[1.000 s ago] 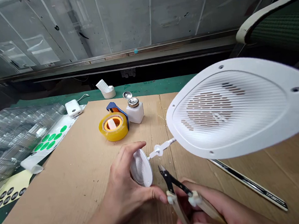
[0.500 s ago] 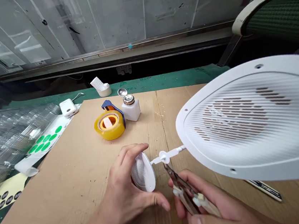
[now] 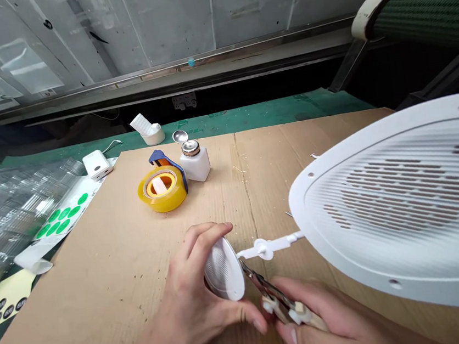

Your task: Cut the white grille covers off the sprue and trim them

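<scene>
As you look down, a sheet of corrugated cardboard point(image 3: 100, 275) lies over a green mat point(image 3: 272, 109), with a mesh-backed chair point(image 3: 413, 2) at the upper right. A large white plastic grille point(image 3: 399, 202) fills the right of your view, above the cardboard, joined by a thin white runner point(image 3: 269, 247) to a small oval grille point(image 3: 224, 269). Off to your left lie stacked clear plastic trays point(image 3: 18, 207), a strip of green dot stickers point(image 3: 61, 221) and black round labels point(image 3: 0, 308) on yellow backing. Ahead of your hands, a yellow tape roll point(image 3: 162, 189) sits against a blue holder point(image 3: 161, 157), just beside a white pump bottle point(image 3: 195, 167) with its metal lid point(image 3: 179, 136) flipped open. A white power bank point(image 3: 96, 165) lies farther back. Your left hand point(image 3: 189, 292) grips the small oval grille, fingers curled around it. Your right hand point(image 3: 325, 321) is closed on the pale handles of a pair of flush cutters point(image 3: 280, 304). Their jaws reach the runner's end at the oval grille's edge; you cannot tell whether they are biting it.
</scene>
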Motion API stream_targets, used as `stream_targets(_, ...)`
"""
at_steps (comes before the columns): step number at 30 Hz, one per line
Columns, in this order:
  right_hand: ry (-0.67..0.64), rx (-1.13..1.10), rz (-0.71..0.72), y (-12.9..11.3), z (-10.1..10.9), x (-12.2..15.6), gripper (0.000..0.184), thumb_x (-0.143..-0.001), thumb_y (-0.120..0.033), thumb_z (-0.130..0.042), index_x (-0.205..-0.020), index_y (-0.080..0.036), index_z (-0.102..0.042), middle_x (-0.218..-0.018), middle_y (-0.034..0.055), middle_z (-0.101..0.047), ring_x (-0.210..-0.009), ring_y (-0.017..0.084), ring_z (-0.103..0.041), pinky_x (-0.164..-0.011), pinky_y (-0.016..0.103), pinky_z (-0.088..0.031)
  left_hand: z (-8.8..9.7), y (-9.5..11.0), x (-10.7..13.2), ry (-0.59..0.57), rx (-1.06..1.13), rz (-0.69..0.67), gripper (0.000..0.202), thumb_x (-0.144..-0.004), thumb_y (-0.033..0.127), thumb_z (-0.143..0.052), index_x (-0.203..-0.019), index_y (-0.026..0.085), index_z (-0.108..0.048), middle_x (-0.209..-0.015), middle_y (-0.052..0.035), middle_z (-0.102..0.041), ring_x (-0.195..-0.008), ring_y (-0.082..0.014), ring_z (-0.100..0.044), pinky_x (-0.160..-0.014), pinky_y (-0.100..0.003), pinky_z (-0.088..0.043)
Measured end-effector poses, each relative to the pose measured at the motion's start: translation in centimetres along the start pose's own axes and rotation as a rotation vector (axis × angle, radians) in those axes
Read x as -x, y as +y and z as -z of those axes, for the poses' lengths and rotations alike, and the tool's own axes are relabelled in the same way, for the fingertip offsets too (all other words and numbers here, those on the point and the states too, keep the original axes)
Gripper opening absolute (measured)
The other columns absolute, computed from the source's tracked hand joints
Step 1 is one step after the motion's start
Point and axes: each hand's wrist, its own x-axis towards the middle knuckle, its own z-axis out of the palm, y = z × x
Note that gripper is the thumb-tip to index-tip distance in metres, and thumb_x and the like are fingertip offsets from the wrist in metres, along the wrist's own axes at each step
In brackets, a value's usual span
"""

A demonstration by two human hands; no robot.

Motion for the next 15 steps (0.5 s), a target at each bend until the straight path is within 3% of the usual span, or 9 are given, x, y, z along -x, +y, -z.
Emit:
stream_targets(5,0.08,0.064,0.068,0.4,-0.1,-0.1,0.024,-0.08,-0.046,-0.062,-0.089,-0.026,-0.072,-0.084,0.004,-0.066,-0.082,0.026,-0.058,-0.079,0.037,-0.042,0.0,0.0,0.0,0.008,-0.01,-0.028,0.093,-0.052,0.062,-0.086,-0.129,0.029,-0.045,-0.116,-0.0037,-0.056,-0.106,-0.0186,-0.057,-0.09,-0.026,-0.05)
stream_targets(9,0.096,-0.04,0.058,0.9,-0.7,-0.1,0.027,-0.081,-0.045,-0.059,-0.098,-0.028,-0.071,-0.099,0.0041,-0.068,-0.098,0.03,-0.058,-0.089,0.039,-0.041,-0.1,0.0,0.0,0.001,-0.002,-0.027,0.093,-0.054,0.063,-0.085,-0.13,0.029,-0.045,-0.117,-0.0045,-0.055,-0.106,-0.0186,-0.057,-0.089,-0.025,-0.05)
stream_targets(15,0.081,-0.052,0.05,0.7,-1.0,0.2,0.023,-0.081,-0.041,-0.058,-0.093,-0.026,-0.071,-0.09,0.0025,-0.067,-0.087,0.025,-0.059,-0.089,0.04,-0.045,-0.2,0.0,0.1,-0.011,-0.009,-0.035,0.092,-0.054,0.062,-0.086,-0.129,0.028,-0.045,-0.115,-0.0039,-0.055,-0.103,-0.0176,-0.058,-0.089,-0.024,-0.049)
